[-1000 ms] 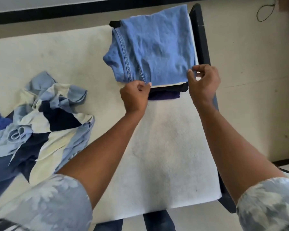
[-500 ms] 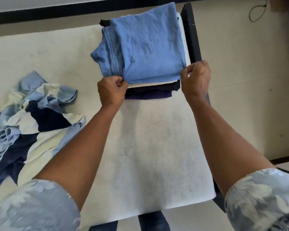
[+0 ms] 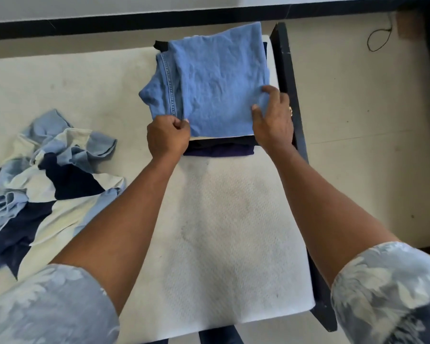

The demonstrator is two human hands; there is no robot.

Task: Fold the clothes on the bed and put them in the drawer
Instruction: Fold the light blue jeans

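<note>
A folded light blue denim garment (image 3: pixel 216 80) lies on top of a small stack of folded dark clothes (image 3: pixel 219 147) at the far right end of the white bed (image 3: pixel 224 219). My left hand (image 3: pixel 168 136) pinches the near left corner of the blue garment. My right hand (image 3: pixel 273 117) grips its near right corner, thumb on top of the cloth. An unfolded heap of blue, cream and navy clothes (image 3: pixel 47 180) lies at the left of the bed. No drawer is in view.
The bed's black frame (image 3: pixel 287 80) runs along the right side, beyond it a beige floor (image 3: pixel 370 145). A black cable (image 3: pixel 379 38) lies on the floor at the far right. A dark skirting strip (image 3: pixel 134 23) lines the wall.
My right hand has moved up onto the blue garment's near right corner, thumb now on the cloth. My left hand keeps its pinch on the left corner. The view shifted slightly.
</note>
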